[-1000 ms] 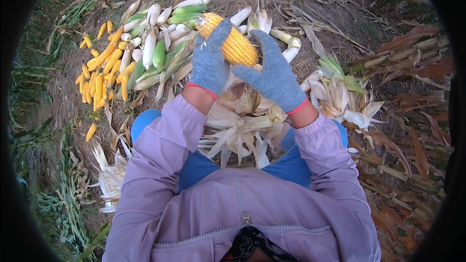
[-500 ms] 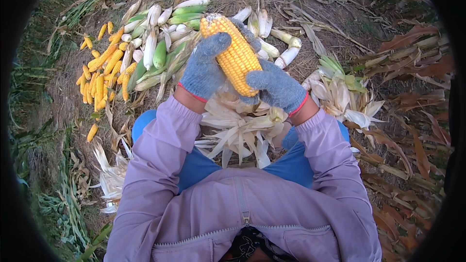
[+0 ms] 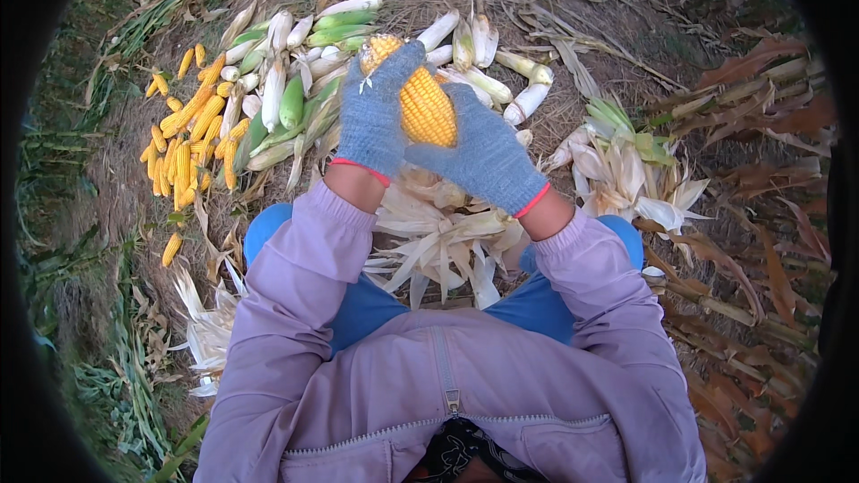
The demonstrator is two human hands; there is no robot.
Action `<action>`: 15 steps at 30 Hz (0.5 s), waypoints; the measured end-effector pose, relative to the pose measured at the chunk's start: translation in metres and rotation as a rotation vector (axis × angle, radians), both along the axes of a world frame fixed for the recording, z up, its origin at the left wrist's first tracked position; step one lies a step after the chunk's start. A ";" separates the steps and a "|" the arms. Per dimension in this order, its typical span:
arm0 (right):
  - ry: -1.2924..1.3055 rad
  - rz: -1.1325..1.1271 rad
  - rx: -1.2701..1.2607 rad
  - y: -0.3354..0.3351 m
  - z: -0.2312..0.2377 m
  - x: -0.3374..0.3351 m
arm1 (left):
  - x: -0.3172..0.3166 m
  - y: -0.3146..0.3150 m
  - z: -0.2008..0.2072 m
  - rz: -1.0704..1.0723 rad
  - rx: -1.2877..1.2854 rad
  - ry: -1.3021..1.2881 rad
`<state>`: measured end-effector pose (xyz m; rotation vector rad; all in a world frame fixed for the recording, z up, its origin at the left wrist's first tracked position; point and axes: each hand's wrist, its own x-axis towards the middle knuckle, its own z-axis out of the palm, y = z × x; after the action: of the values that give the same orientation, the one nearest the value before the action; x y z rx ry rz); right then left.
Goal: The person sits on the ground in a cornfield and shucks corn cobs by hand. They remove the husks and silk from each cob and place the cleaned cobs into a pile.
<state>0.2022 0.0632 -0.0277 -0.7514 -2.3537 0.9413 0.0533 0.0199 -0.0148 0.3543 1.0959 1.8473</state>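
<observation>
A husked yellow corn cob (image 3: 428, 111) is held up in front of me between both hands, tilted with its upper end toward the left. My left hand (image 3: 376, 119), in a grey knit glove with a red cuff, is closed round the cob's upper left part. My right hand (image 3: 481, 154), gloved alike, grips its lower right side, with the thumb lying across below the bottom end. Parts of the cob are hidden by the gloves. Beneath the hands, pale stripped husks (image 3: 447, 237) lie between my knees.
Several husked yellow cobs (image 3: 183, 161) are heaped at the left. Unhusked ears (image 3: 291, 98), green and whitish, lie beside them and behind my hands. More husks (image 3: 631, 174) lie at the right and at the lower left (image 3: 210, 326). Dry brown stalks (image 3: 761, 215) line the right side.
My right hand has shifted its grip, now with its back turned up, and my left hand has slid up and round the cob. The cob has moved slightly left and is more covered.
</observation>
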 end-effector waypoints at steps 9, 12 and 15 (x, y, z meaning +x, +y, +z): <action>0.454 0.148 -1.364 0.006 -0.003 0.006 | -0.022 0.003 -0.014 -0.153 0.214 -0.284; 0.591 0.147 -1.336 0.005 0.002 0.003 | -0.027 0.003 -0.011 -0.114 0.164 0.010; 0.123 0.092 -0.929 0.016 0.017 0.007 | -0.015 -0.005 0.000 -0.082 0.064 0.744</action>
<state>0.2094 0.0790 -0.0109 -0.8616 -1.7767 2.0923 0.0382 0.0146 -0.0146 1.1695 1.4746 1.7086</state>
